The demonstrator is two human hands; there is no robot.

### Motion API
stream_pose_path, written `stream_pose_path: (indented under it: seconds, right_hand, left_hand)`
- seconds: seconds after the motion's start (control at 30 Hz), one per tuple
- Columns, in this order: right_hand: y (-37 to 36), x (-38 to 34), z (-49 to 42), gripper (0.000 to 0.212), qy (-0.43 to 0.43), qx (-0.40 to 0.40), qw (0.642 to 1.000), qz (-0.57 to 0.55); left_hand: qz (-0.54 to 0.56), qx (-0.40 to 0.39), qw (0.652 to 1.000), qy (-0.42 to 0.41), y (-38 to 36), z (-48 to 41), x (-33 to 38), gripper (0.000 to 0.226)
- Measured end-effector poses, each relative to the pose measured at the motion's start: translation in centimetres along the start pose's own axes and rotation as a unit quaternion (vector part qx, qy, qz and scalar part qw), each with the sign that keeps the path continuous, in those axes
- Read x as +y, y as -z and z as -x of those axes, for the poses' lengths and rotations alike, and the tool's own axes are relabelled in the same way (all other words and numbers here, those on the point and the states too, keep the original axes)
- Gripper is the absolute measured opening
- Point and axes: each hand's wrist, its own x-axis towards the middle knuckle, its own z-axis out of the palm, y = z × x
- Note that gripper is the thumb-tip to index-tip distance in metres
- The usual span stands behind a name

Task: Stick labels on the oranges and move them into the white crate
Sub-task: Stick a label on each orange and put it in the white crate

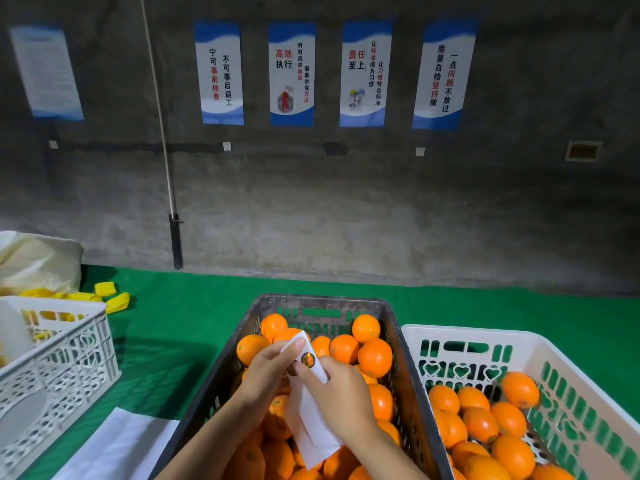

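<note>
Tabletop [194, 327]: label sheet [311, 427] (white) in hands [263, 375] [341, 393]

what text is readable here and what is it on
"宁可事前检查 不可事后返工": second blue-and-white wall poster from the left
"高效执行 时时追求效率 事事讲究方法": third poster
"责任至上 让标准成为习惯 让习惯符合标准": fourth poster
"质量自检坚持做 一点问题不放过": fifth poster
Too blurred to read: leftmost poster; round sticker on the white paper strip.

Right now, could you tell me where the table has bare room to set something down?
Bare green mat lies between the left white crate and the dark crate, and behind them toward the wall. Oranges crowd the dark crate.
</note>
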Motion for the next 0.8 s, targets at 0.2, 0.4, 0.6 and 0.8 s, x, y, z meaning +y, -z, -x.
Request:
stream_pose_path:
  seconds: [0.2,0.4,0.6,0.8]
  right_hand:
    - [-0.07,0.08,0.15,0.037,-0.018,0.019,1.000,0.002]
    - [-0.31,-0.06,0.20,0.025,0.016,0.032,0.999,-0.005]
    - [-0.53,0.03,0.36,0.029,0.030,0.027,0.997,0.060]
    - [-0.73,-0.08,0.52,0.028,0.032,0.065,0.995,0.067]
  left_hand:
    - [-0.031,0.067,0.997,-0.011,-0.32,0.24,0.02,0.036]
    - [-0.094,0.119,0.988,-0.023,-0.46,0.27,0.07,0.035]
    - [-0.119,0.132,0.984,-0.024,-0.59,0.20,-0.16,0.037]
    - [-0.136,0.147,0.979,-0.041,-0.59,-0.03,-0.39,0.034]
